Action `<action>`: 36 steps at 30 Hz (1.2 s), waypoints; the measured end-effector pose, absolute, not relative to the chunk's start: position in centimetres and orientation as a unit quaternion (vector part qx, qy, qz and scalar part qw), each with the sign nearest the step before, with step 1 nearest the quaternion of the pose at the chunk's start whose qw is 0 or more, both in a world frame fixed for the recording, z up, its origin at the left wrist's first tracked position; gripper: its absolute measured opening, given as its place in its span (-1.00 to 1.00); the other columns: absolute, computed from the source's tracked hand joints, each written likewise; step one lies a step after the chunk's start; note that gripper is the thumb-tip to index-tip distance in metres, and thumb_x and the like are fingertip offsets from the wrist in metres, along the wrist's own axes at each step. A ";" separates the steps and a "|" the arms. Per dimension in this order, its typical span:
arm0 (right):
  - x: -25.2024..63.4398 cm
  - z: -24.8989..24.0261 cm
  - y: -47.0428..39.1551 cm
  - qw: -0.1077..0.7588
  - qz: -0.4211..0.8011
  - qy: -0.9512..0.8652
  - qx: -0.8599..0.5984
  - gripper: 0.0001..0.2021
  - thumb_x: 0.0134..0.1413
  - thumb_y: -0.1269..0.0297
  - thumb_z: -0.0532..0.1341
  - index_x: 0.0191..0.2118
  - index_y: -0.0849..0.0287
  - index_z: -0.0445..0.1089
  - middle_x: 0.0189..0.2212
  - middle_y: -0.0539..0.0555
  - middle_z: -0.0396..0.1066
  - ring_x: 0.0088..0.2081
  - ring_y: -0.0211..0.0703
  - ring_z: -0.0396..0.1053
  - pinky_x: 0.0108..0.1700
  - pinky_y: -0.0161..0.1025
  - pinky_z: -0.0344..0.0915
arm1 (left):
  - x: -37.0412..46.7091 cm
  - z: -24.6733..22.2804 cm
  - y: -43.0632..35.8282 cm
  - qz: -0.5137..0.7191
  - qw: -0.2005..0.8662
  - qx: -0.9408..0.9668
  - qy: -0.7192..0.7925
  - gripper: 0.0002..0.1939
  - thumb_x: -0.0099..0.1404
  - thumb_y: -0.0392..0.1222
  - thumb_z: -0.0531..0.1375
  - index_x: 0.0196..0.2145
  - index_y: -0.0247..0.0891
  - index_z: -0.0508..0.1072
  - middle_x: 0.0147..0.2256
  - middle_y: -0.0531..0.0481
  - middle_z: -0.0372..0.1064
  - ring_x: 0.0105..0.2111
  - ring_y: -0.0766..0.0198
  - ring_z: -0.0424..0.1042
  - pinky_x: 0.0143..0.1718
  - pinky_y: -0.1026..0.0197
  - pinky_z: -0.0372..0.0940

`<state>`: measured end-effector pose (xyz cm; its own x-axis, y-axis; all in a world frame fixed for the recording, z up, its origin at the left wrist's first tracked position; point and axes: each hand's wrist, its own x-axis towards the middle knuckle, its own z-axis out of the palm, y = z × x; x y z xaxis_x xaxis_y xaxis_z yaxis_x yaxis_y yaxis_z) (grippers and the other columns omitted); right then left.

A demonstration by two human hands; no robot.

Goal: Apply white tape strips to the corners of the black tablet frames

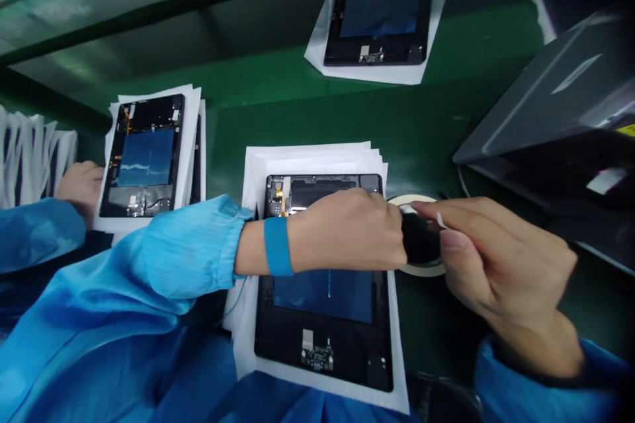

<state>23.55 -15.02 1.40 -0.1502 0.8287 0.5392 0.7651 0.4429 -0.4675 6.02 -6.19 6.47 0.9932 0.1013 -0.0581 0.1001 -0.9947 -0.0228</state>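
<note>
My left hand (pixel 347 230), with a blue band at the wrist, reaches across an open tablet housing (pixel 322 304) on a stack of white sheets. Its fingers are curled at the near side of a tape roll (pixel 421 271); whatever they grip is hidden. To the right of the roll, my right hand (pixel 506 258) pinches a small white strip (pixel 441 220) between thumb and index finger. The housing shows a blue battery area, an orange flex cable and a small circuit board near its lower edge.
Another open housing (pixel 380 10) lies on white sheets at the back. At the left, a person's hand (pixel 84 186) touches a stack with a third housing (pixel 146 152). A grey bin (pixel 526 99) stands at the right.
</note>
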 end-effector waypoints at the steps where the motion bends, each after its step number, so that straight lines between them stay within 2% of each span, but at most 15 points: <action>1: 23.6 1.4 -15.1 0.383 0.039 -0.757 -0.528 -0.80 0.26 0.41 0.07 -0.14 0.19 0.43 -0.26 0.15 0.54 -0.25 -0.14 0.50 -0.28 -0.24 0.37 | 6.3 6.7 -6.3 0.042 0.000 -0.998 -0.053 -0.72 0.31 -0.49 0.04 -0.45 -0.41 0.49 -0.49 -0.20 0.43 -0.47 0.16 0.44 -0.57 0.19 -0.03; 7: 23.6 1.4 -15.1 0.393 0.037 -0.756 -0.522 -0.82 0.27 0.41 0.08 -0.18 0.19 0.44 -0.30 0.14 0.53 -0.28 -0.17 0.49 -0.33 -0.27 0.34 | 7.6 7.1 -6.6 0.091 -0.051 -0.993 -0.063 -0.68 0.23 -0.55 0.02 -0.54 -0.38 0.47 -0.46 -0.18 0.45 -0.38 0.14 0.49 -0.49 0.20 0.09; 11: 23.7 1.5 -15.1 0.389 0.047 -0.757 -0.522 -0.84 0.26 0.42 0.10 -0.20 0.18 0.44 -0.32 0.11 0.53 -0.29 -0.19 0.48 -0.32 -0.28 0.34 | 7.6 6.4 -6.8 0.062 -0.054 -0.992 -0.096 -0.60 0.25 -0.54 -0.09 -0.51 -0.41 0.49 -0.46 -0.18 0.43 -0.31 0.12 0.50 -0.45 0.18 0.09; 13: 23.7 1.6 -15.1 0.387 0.041 -0.759 -0.522 -0.85 0.26 0.43 0.11 -0.20 0.17 0.43 -0.32 0.10 0.53 -0.30 -0.20 0.48 -0.33 -0.29 0.33 | 7.2 6.2 -6.7 0.047 -0.040 -0.991 -0.120 -0.62 0.28 -0.53 -0.08 -0.46 -0.40 0.49 -0.45 -0.18 0.42 -0.30 0.10 0.50 -0.45 0.16 0.12; 19: 23.5 1.4 -14.8 0.372 0.037 -0.773 -0.513 -0.86 0.24 0.45 0.13 -0.19 0.24 0.44 -0.30 0.12 0.52 -0.27 -0.19 0.49 -0.32 -0.29 0.35 | 4.5 5.3 -6.2 0.006 -0.005 -0.981 -0.192 -0.84 0.35 -0.36 0.05 -0.36 -0.33 0.40 -0.41 -0.09 0.38 -0.45 0.15 0.45 -0.54 0.14 0.16; 24: 23.1 1.0 -14.3 0.356 0.051 -0.782 -0.508 -0.84 0.24 0.43 0.14 -0.13 0.24 0.44 -0.26 0.12 0.53 -0.25 -0.18 0.50 -0.29 -0.28 0.38 | 2.7 3.7 -6.4 -0.074 -0.048 -0.970 -0.226 -0.77 0.40 -0.25 0.01 -0.36 -0.28 0.41 -0.44 0.01 0.34 -0.48 0.25 0.38 -0.52 0.19 0.18; 28: 22.8 0.8 -14.1 0.334 0.050 -0.790 -0.511 -0.84 0.24 0.40 0.16 -0.11 0.24 0.43 -0.23 0.12 0.53 -0.24 -0.17 0.49 -0.27 -0.28 0.38 | 2.1 3.5 -6.7 -0.098 -0.069 -0.966 -0.228 -0.72 0.44 -0.24 0.01 -0.40 -0.26 0.42 -0.47 0.05 0.33 -0.50 0.30 0.34 -0.50 0.22 0.18; 36: 22.5 0.7 -14.1 0.289 0.048 -0.809 -0.510 -0.80 0.25 0.36 0.15 -0.07 0.26 0.42 -0.21 0.13 0.51 -0.23 -0.15 0.47 -0.26 -0.25 0.35 | 2.5 3.4 -6.9 -0.131 -0.045 -0.971 -0.194 -0.83 0.36 -0.33 0.12 -0.41 -0.27 0.42 -0.51 0.08 0.31 -0.54 0.28 0.32 -0.53 0.17 0.17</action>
<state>22.55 -14.10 0.70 -0.3127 0.8526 0.4187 0.7975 0.4751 -0.3718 2.49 -6.90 3.39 0.8906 0.3883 0.2369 0.3645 -0.9208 0.1389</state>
